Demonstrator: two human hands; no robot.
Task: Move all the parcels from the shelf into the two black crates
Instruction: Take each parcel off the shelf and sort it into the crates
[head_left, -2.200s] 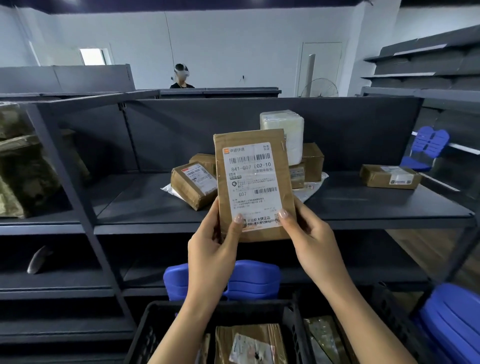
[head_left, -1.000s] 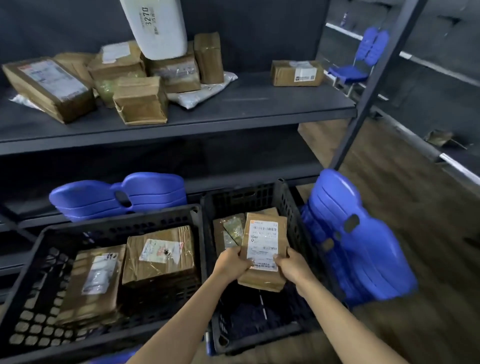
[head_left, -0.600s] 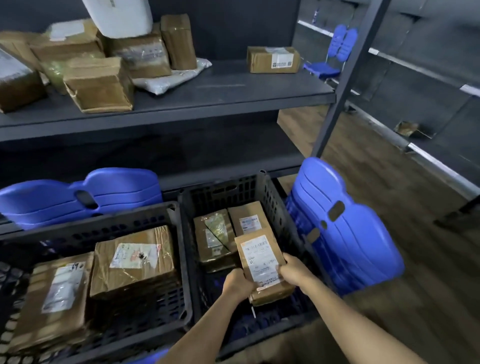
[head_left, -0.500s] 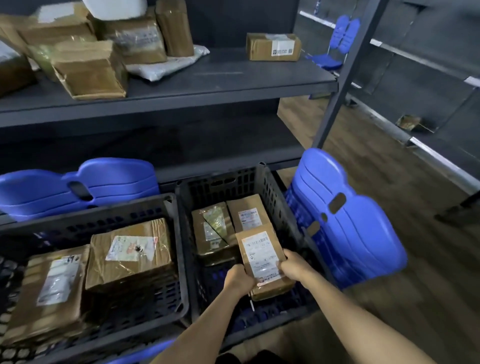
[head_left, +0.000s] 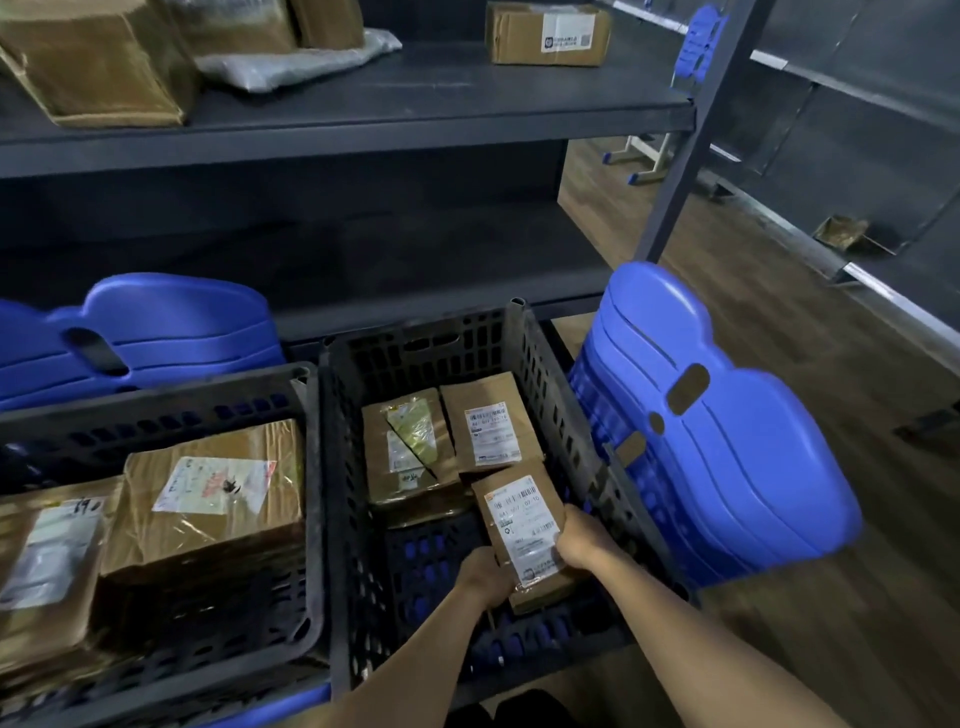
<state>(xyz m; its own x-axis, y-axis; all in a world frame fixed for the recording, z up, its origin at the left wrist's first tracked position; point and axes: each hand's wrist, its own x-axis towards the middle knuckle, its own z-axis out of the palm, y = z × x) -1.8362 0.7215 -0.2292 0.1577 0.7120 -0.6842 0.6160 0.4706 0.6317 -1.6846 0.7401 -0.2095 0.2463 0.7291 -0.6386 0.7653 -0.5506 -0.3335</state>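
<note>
Both hands are down inside the right crate (head_left: 566, 395). The left hand (head_left: 485, 574) grips the near left corner of a flat brown parcel (head_left: 524, 530). The right hand (head_left: 584, 540) curls round its right edge. The parcel lies tilted, label up, low in the crate's near right part. Its right edge runs close to the crate's right wall. Its far edge comes up against a labelled parcel (head_left: 488, 421) at the back, though I cannot tell whether they touch. Beside that one sits a taped parcel (head_left: 402, 447). The bare crate bottom (head_left: 426, 561) left of the held parcel is the open room.

The left crate (head_left: 156, 387) stands wall to wall with the right one and carries a large taped box (head_left: 218, 493) and another parcel (head_left: 47, 551). A stack of blue chairs (head_left: 717, 441) leans just beside the right crate's outer wall. Above, the shelf (head_left: 415, 119) bears a small carton (head_left: 545, 34) near its right end, with more parcels towards the left.

Two seconds ago the parcel was held upright in front of the shelf. A second ago it hung over the crate. In the last half second it has sunk a little deeper, with both hands in the same grip.
</note>
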